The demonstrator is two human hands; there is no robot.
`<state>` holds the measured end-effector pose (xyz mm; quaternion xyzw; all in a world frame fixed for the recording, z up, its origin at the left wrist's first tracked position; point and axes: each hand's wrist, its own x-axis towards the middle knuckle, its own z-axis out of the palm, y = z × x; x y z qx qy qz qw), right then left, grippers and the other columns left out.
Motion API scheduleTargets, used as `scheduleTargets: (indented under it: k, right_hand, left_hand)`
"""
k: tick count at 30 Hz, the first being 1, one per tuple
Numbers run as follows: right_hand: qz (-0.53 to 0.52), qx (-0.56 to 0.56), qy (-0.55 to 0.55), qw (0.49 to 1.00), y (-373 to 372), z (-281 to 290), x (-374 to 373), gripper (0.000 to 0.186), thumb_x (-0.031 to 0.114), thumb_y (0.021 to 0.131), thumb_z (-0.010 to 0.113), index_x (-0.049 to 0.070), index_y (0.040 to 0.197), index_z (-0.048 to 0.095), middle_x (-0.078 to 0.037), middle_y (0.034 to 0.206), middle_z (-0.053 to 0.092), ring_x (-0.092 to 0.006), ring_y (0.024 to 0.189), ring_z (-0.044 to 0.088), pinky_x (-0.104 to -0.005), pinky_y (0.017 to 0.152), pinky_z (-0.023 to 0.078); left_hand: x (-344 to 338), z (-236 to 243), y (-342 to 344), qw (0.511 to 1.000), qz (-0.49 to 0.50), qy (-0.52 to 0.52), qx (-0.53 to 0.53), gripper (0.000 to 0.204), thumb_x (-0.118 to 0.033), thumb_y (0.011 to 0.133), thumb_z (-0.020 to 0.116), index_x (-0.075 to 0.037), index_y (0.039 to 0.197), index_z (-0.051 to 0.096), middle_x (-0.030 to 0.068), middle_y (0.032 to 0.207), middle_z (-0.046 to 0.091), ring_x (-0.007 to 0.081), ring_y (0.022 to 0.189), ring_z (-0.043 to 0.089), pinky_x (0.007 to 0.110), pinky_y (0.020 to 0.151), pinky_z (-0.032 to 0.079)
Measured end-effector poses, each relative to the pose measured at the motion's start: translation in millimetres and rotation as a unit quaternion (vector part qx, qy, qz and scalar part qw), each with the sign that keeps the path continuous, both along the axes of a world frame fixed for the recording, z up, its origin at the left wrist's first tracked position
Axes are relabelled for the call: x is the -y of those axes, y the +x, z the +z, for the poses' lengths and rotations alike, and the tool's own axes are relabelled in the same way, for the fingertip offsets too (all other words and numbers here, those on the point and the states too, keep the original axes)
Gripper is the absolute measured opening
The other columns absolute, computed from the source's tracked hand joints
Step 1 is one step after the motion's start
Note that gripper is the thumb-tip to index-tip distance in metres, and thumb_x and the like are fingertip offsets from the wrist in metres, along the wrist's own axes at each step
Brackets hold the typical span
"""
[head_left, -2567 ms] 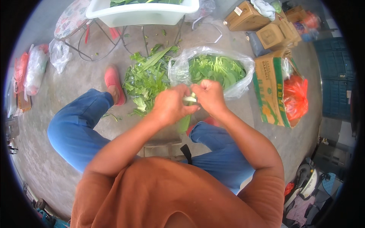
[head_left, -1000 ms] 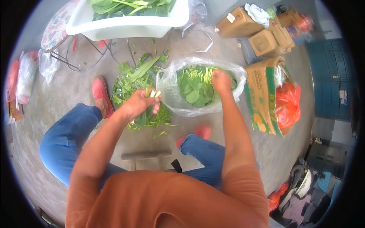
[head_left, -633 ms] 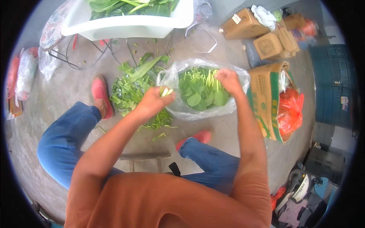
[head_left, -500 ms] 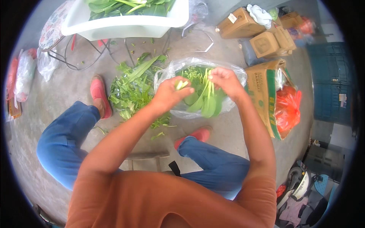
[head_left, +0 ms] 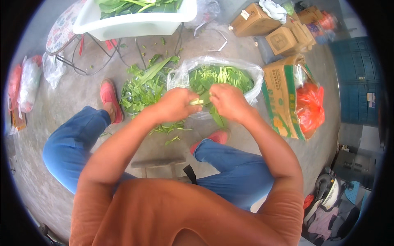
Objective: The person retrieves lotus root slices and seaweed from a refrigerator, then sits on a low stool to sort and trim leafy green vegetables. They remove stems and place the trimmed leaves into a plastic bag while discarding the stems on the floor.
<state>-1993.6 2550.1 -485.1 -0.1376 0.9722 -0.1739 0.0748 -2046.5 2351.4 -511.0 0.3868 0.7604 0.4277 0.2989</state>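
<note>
Though curled fingers [head_left: 216, 97] partly hide them, both hands [head_left: 174, 106] grip greens [head_left: 198, 101].

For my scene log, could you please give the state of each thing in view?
Left hand: closed around pale stems
Right hand: pinching a leafy stalk
Plastic bag: open, holding greens
White tub: open, holding leaves
Leaf heap: loose on floor
Green-banded carton: open, red bag inside

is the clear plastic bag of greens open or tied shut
Open: the plastic bag has its mouth spread wide, leafy greens showing inside.
</note>
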Motion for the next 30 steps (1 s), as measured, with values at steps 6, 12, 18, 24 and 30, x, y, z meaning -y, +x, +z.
scheduleTargets:
  k: [6, 12, 18, 24, 30]
  right_hand:
    - [-0.136, 0.229, -0.496, 0.826, -5, 10, 8, 0.014, 0.013, 0.085, 0.055, 0.003, 0.095, 0.059, -0.001, 0.090, 0.060, -0.0088, 0.081, 0.052, -0.0287, 0.075, 0.044]
    - [-0.177, 0.313, -0.573, 0.737, -5, 6, 11, 0.023, 0.019, 0.088, 0.054, 0.003, 0.104, 0.057, -0.003, 0.100, 0.058, -0.0129, 0.090, 0.051, -0.0281, 0.081, 0.040]
    - [-0.218, 0.271, -0.457, 0.818, -1, 5, 14, 0.015, 0.017, 0.083, 0.059, 0.004, 0.089, 0.063, 0.002, 0.078, 0.060, -0.0092, 0.066, 0.051, -0.0239, 0.061, 0.042]
    - [-0.186, 0.130, -0.227, 0.947, 2, -3, 9, 0.014, 0.017, 0.078, 0.065, 0.003, 0.074, 0.063, 0.001, 0.068, 0.059, -0.0053, 0.060, 0.050, -0.0234, 0.054, 0.043]
    - [-0.285, 0.198, -0.376, 0.859, -3, -1, 13, 0.017, 0.017, 0.077, 0.068, 0.002, 0.072, 0.061, -0.001, 0.063, 0.058, -0.0049, 0.053, 0.050, -0.0207, 0.047, 0.041]
  left_hand:
    - [-1, -21, 9, 0.897, 0.192, 0.155, 0.368, 0.021, -0.024, 0.082, 0.064, -0.005, 0.091, 0.061, -0.0001, 0.071, 0.056, 0.0080, 0.054, 0.042, 0.022, 0.050, 0.036]
    - [-4, -19, 25, 0.742, 0.162, 0.262, 0.595, 0.022, -0.023, 0.082, 0.064, -0.005, 0.094, 0.059, -0.0028, 0.068, 0.053, 0.0056, 0.052, 0.040, 0.020, 0.048, 0.032]
    - [-7, -10, 19, 0.877, 0.180, 0.149, 0.420, 0.016, -0.022, 0.085, 0.060, -0.006, 0.082, 0.060, -0.0016, 0.069, 0.055, 0.0057, 0.054, 0.042, 0.021, 0.050, 0.035]
    - [6, -20, 13, 0.950, 0.099, 0.055, 0.289, 0.017, -0.023, 0.085, 0.060, -0.007, 0.084, 0.059, -0.0038, 0.069, 0.053, 0.0051, 0.060, 0.043, 0.022, 0.054, 0.037]
    - [-8, -22, 26, 0.920, 0.213, 0.118, 0.307, 0.020, -0.021, 0.079, 0.068, -0.007, 0.084, 0.056, -0.0046, 0.067, 0.050, 0.0049, 0.061, 0.043, 0.022, 0.054, 0.037]
